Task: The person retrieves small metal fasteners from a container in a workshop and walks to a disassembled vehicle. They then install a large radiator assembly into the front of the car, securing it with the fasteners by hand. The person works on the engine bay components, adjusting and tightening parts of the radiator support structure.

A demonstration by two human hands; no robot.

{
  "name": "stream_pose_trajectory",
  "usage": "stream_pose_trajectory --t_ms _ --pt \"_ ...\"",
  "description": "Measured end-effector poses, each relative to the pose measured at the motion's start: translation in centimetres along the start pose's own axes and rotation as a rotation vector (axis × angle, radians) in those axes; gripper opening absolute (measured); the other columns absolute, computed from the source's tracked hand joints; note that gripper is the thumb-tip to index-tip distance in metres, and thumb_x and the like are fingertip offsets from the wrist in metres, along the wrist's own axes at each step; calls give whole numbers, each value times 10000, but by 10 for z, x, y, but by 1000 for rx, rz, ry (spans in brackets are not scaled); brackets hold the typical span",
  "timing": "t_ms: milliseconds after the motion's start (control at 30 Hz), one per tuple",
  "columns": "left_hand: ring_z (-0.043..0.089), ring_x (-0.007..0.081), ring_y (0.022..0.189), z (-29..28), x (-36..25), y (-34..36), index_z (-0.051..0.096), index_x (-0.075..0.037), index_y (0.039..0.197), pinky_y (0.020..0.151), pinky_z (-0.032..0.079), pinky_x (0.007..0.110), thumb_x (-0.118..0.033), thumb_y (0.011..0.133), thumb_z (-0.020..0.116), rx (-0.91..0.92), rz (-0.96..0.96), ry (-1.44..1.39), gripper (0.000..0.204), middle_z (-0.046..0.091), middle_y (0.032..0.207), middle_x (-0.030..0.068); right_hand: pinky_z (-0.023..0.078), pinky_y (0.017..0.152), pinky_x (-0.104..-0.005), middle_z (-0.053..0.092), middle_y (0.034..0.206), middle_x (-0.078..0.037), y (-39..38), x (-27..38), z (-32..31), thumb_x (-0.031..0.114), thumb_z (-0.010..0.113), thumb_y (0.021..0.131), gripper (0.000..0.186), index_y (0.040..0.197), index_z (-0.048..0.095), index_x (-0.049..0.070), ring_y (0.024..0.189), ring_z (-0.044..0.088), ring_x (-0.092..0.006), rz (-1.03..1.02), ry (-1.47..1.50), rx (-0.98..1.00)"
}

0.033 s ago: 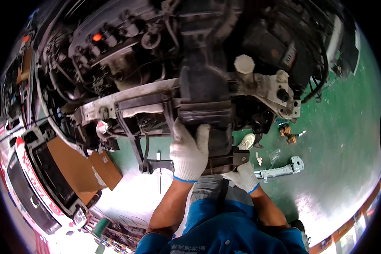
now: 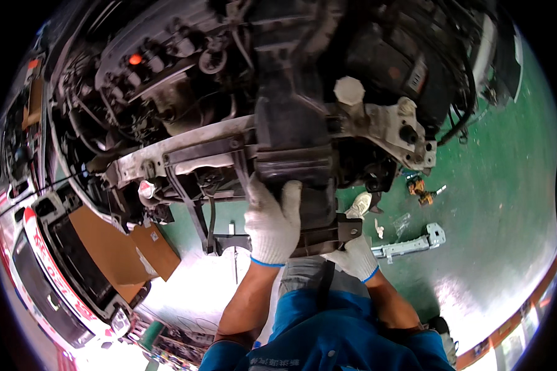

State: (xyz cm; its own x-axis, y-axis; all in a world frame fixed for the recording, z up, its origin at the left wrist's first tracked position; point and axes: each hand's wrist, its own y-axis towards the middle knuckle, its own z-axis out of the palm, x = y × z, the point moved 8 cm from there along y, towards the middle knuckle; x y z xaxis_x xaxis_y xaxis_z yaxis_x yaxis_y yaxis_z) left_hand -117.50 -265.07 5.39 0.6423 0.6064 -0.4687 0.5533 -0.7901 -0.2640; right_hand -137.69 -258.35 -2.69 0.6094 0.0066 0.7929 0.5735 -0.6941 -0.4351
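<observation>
Black plastic duct (image 2: 291, 133), centre frame: white-gloved left hand (image 2: 269, 227) grasps its lower left edge, right hand (image 2: 356, 258) its lower right corner. Printed label (image 2: 418, 75) upper right; red characters, white vehicle (image 2: 58, 272), lower left. Cardboard (image 2: 102, 247) beside; cordless drill (image 2: 417, 185), metal beam (image 2: 408, 248) right.

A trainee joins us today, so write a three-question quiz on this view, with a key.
1. True or false: the left hand and the right hand are both gloved.
2. Pick one. The left hand is against: (a) the cardboard; (b) the black panel; (c) the orange cap.
3. Answer in words: in the picture, which hand appears nearer the white shoe?

Key: 1. True. 2. (b). 3. The right hand.
</observation>
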Motion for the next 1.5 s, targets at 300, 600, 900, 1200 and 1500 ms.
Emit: stream_pose_trajectory --t_ms 300,600,900,1200,1500 --pt "632 292 998 10 14 9 440 38 1357 932 487 399 -451 964 616 59 -9 -263 652 651 1114 228 544 668 -494 692 855 -206 6 -16 13 544 696 851 568 1065 650 21 739 667 -427 -28 145 -73" --pt "555 93 1017 23 21 3 453 -23 1372 781 479 234 -360 1015 584 132 -23 -587 508 544 1240 52 548 624 -474 674 693 -186 7 -17 11 593 663 846 783 1270 524 -50 654 691 -376 40 233 -78" --pt "608 300 1187 -13 -7 -116 487 51 1381 1021 482 449 -315 998 602 58 266 -57 542 608 1283 247 559 696 -455 713 900 -218 1 -32 7 501 774 780 914 1447 386 11 804 725 -376 -44 497 -44" --pt "689 238 947 53 45 -150 594 83 1225 842 563 365 -146 1011 584 572 -347 -670 314 698 1077 187 577 735 -459 709 1061 -205 9 -49 20 559 759 776 933 1476 404 55 833 720 -384 -120 516 73" --pt "642 203 802 8 -4 -86 592 82 1169 721 521 347 -256 994 625 188 134 -311 383 680 947 164 570 771 -438 691 1085 -208 26 -58 9 467 809 739 813 1360 522 28 897 705 -388 -144 681 112"
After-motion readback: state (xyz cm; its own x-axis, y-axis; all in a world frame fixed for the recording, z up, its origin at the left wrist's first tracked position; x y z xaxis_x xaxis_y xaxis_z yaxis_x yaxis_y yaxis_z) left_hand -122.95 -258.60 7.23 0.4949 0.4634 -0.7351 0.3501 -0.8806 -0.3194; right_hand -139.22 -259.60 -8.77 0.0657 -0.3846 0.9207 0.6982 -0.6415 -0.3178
